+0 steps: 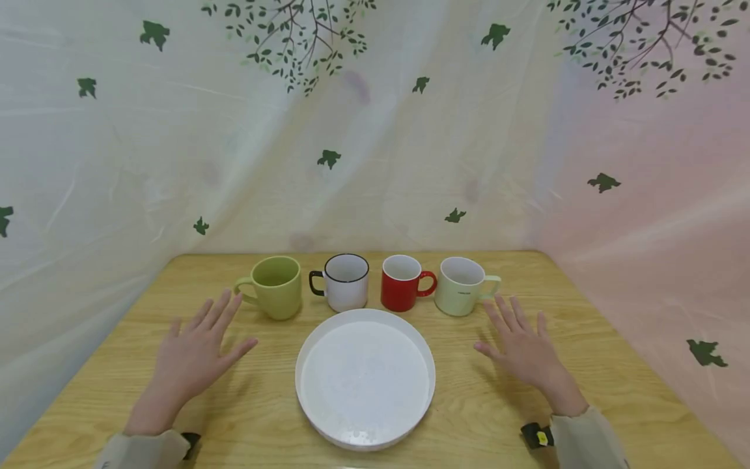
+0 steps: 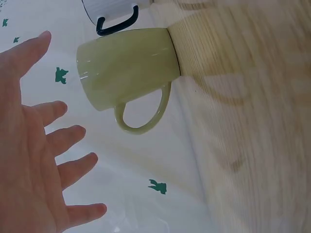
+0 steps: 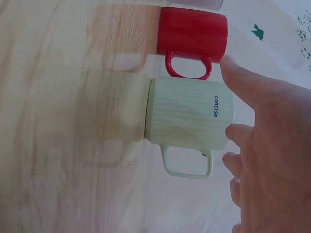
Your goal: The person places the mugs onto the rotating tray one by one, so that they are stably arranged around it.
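Note:
My left hand (image 1: 196, 355) is spread over the table's left side, fingers straight and holding nothing. Closest to it stands an olive-green mug (image 1: 278, 290), its handle pointing left; the left wrist view also shows this mug (image 2: 129, 65) beyond the fingertips. On the right, my right hand (image 1: 524, 348) is spread too, its palm bare. Just past its fingertips is a pale green mug (image 1: 459, 293) with the word "concise" on its side, handle to the right. Between the hands lies a round white tray (image 1: 365, 378) with a low rim.
A white mug with a black rim (image 1: 347, 286) and a red mug (image 1: 400, 286) stand in the middle of the row behind the tray. The wooden table (image 1: 258, 404) ends at a hanging cloth (image 1: 375, 182) printed with leaves and birds.

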`<state>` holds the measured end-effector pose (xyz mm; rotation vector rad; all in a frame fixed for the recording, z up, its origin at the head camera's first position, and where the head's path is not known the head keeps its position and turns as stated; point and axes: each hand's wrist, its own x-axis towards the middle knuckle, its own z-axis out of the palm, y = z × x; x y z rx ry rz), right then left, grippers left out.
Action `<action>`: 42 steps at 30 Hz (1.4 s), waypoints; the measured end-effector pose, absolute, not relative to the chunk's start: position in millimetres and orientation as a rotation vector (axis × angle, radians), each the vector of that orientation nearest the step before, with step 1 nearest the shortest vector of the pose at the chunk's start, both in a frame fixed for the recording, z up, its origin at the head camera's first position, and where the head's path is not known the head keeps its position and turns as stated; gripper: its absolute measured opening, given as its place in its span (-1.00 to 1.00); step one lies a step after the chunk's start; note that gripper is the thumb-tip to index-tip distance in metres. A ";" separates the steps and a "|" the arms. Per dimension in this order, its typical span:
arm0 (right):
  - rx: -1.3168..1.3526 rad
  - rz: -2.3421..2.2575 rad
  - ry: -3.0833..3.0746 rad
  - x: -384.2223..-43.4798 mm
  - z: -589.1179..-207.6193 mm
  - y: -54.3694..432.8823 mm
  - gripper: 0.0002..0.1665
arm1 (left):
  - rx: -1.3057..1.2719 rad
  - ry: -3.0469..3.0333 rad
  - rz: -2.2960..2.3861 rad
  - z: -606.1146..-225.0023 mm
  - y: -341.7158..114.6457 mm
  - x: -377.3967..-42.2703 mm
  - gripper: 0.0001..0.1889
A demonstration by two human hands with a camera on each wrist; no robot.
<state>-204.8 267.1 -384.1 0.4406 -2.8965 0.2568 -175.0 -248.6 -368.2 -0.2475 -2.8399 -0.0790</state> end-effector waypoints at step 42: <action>0.464 0.312 -2.937 -207.6 -389.4 267.2 -0.02 | -0.833 -2.845 -1.419 -379.3 -222.2 -182.1 -0.26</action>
